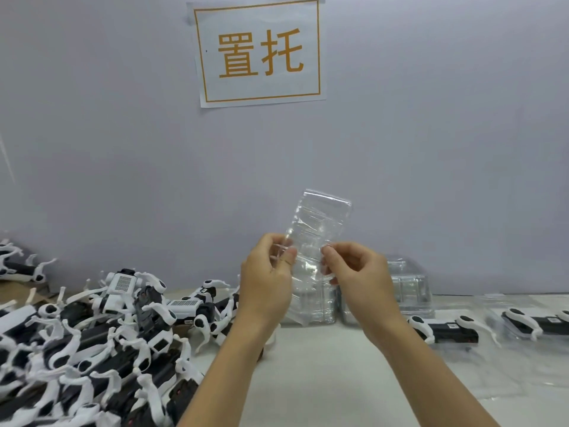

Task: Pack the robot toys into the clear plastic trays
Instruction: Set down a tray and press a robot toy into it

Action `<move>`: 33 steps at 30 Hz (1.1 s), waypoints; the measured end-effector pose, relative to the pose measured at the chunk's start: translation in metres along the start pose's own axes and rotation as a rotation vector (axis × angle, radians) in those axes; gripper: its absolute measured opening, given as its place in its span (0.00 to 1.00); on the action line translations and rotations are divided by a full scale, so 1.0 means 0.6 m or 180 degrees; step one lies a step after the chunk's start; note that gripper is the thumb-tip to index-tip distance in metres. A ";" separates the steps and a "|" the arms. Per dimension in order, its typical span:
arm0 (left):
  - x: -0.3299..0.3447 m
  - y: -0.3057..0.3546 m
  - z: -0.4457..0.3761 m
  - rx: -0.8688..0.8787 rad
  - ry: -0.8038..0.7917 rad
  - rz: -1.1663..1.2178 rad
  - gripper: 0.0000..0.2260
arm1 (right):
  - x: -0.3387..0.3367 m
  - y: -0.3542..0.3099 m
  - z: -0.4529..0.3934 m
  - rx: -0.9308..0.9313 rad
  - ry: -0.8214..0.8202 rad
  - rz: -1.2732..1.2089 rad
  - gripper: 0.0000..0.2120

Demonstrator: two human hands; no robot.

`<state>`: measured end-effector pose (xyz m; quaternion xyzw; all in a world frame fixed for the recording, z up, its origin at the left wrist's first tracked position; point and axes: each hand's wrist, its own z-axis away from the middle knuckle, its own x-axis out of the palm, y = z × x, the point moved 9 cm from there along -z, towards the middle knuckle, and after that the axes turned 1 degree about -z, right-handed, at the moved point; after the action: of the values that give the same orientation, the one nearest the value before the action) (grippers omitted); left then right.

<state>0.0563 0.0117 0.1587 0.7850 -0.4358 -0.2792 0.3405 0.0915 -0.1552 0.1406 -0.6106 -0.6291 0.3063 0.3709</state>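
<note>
1. Head view: both hands are raised above the white counter [323, 380] and hold one clear plastic tray [317, 229] upright between them, in front of the grey wall.
2. Left hand [266, 288]: its grip pinches the tray's left edge, thumb in front, fingers curled behind the plastic.
3. Right hand [358, 278]: its grip pinches the tray's right edge low down, thumb and forefinger pressed together on the plastic.
4. Held tray: it rises above both hands, tilted slightly to the right, and touches nothing on the counter.
5. Pile of robot toys [92, 349]: black-and-white robot dogs lie jumbled at the left of the counter, legs sticking out in all directions.
6. Stack of clear trays [409, 285]: it stands against the wall behind the hands; how many it holds cannot be made out through the glare.
7. Packed robot toy [446, 329]: it lies at the right, apparently seated in a clear tray, though the plastic is hard to trace.
8. Second toy [535, 325]: it lies further right, at the picture's edge, in another clear tray.
9. Paper sign [260, 52]: it is stuck on the wall, with orange characters inside an orange border.
</note>
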 end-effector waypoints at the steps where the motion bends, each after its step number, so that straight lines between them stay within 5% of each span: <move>1: 0.002 -0.002 -0.001 -0.0058 -0.0050 0.0026 0.03 | 0.000 0.003 -0.001 0.0060 -0.0030 -0.0111 0.05; 7: -0.003 -0.035 -0.009 -0.0626 -0.0250 0.0504 0.05 | -0.009 0.011 -0.006 0.0292 -0.0189 -0.0280 0.05; 16: -0.022 -0.046 -0.016 -0.0621 0.0040 0.0347 0.04 | -0.024 0.031 -0.010 0.0613 -0.0123 -0.0050 0.09; 23: -0.123 -0.052 -0.031 -0.0476 0.1000 0.0290 0.05 | -0.167 0.043 -0.037 0.0864 0.1052 -0.0945 0.11; 29: -0.115 -0.052 -0.025 -0.0516 0.0968 0.0221 0.06 | -0.209 0.089 -0.040 0.0758 0.1341 -0.2090 0.12; 33: -0.099 -0.048 -0.023 -0.0496 0.0746 0.0262 0.06 | -0.217 0.149 -0.024 0.1282 0.1707 -0.1359 0.04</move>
<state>0.0531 0.0785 0.1533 0.7649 -0.4018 -0.2045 0.4601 0.1493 -0.2799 0.0612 -0.4394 -0.5501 0.1692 0.6897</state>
